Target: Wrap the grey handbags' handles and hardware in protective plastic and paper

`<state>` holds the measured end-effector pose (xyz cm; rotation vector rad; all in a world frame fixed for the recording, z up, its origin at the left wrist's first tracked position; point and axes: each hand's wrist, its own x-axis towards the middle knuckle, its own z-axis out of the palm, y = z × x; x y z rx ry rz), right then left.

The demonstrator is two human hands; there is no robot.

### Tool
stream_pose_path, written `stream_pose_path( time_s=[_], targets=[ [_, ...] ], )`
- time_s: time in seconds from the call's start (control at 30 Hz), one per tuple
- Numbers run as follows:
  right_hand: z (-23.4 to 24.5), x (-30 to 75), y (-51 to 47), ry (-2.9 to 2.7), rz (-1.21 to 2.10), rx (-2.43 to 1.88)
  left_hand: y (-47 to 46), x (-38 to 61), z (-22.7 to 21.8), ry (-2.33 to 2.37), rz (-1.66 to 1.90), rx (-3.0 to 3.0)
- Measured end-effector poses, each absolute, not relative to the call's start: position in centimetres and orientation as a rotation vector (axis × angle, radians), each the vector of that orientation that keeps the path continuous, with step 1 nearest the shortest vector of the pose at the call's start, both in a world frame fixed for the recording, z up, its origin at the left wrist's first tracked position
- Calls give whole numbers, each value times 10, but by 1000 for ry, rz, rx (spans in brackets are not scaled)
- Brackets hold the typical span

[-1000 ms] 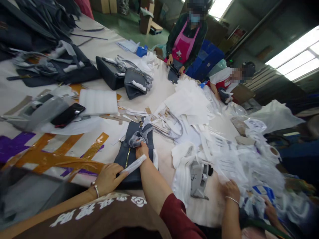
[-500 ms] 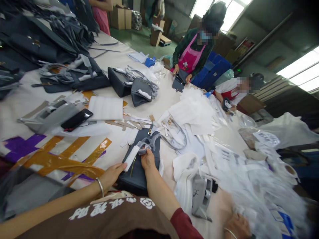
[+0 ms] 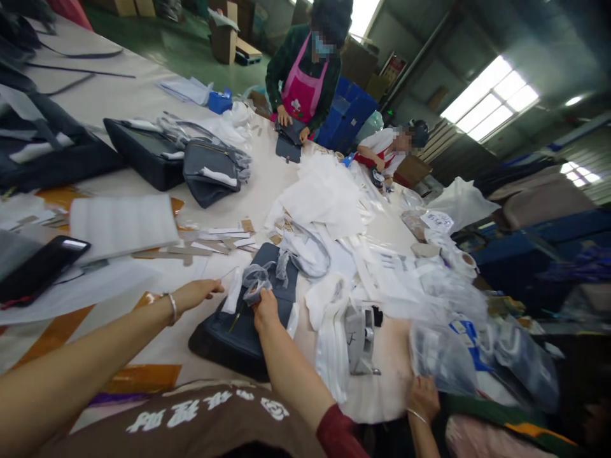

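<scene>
1. Head view, the person's hands: well apart, both above a white desk (image 3: 382, 397), neither one crossing the other.
2. Dark grey handbag (image 3: 238, 334): flat on the desk, just in front of a brown apron (image 3: 200, 413) with white lettering, a gold zip (image 3: 236, 320) along its top face.
3. Left hand (image 3: 198, 292): open, fingers stretched out, just beside a narrow white paper strip (image 3: 233, 291) on the handbag, with no visible grip.
4. Right hand (image 3: 265, 312): down on the handbag, fingers against crumpled grey wrapping (image 3: 255, 280); clamped or only resting, impossible to tell.
5. Around the handbag: white tissue paper (image 3: 319, 197) in loose heaps to the right, a grey tape dispenser (image 3: 360, 337) beyond them, a black phone (image 3: 41, 267) and a white foam sheet (image 3: 121, 226) to the left.
6. Farther along the desk: a black bag (image 3: 138, 152) and a grey bag (image 3: 210, 172), then a co-worker in a pink apron (image 3: 303, 95), both hands on a small dark bag (image 3: 289, 141).
7. Lower right: a co-worker's hand (image 3: 423, 399) with a thin bracelet, just below a clear plastic bag (image 3: 443, 359).
</scene>
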<state>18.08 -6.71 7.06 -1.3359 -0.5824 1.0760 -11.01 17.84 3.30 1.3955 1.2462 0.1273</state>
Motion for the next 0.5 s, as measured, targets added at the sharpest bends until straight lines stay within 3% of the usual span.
stream_pose_path(
  time_s=[0.13, 0.2, 0.33, 0.5],
  targets=[
    [101, 281, -160, -579, 1006, -1333, 219, -68, 9, 1208, 111, 1545],
    [90, 325, -190, -497, 1004, -1271, 225, -52, -2, 1038, 37, 1570],
    [50, 367, -227, -373, 1383, -1267, 214, -40, -15, 718, -7, 1550],
    [56, 346, -243, -313, 1070, -1348, 191, -47, -22, 780, 111, 1563]
  ],
)
